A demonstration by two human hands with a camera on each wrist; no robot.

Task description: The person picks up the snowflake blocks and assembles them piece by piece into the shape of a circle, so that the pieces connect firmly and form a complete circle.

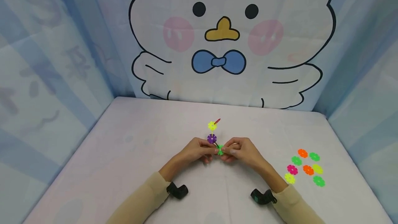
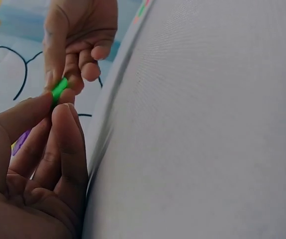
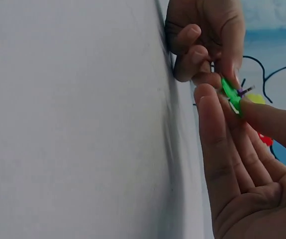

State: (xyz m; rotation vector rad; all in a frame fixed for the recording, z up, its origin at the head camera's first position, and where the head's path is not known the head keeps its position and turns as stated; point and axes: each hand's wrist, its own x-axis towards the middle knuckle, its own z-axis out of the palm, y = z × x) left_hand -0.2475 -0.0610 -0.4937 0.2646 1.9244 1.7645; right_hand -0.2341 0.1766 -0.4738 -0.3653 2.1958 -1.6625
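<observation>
the green disc (image 1: 220, 150) between the fingers (image 3: 254, 111) appears to be smooth plastic. loose discs (image 1: 308, 170) right of the fingers look likewise plastic, flat-toned. below the fingers, the table cover (image 1: 149, 127) presents as matt, lightly creased cloth.

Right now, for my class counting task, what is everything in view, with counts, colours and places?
Held disc: one, green, centre.
Disc chain: one, with purple, yellow, reddish pieces, just beyond; piece count unclear.
Tabletop: one, pale, beneath.
Loose discs: eight (two orange, three green, two yellow, one pink), tabletop's right side.
Cartoon backdrop: one, white and blue, behind.
Side cloths: two, blue and white, either side.
Wrist cameras: two, black, front centre.
Sleeves: two, beige, front.
Left hand: one, bare, pinching held disc.
Right hand: one, bare, pinching held disc.
</observation>
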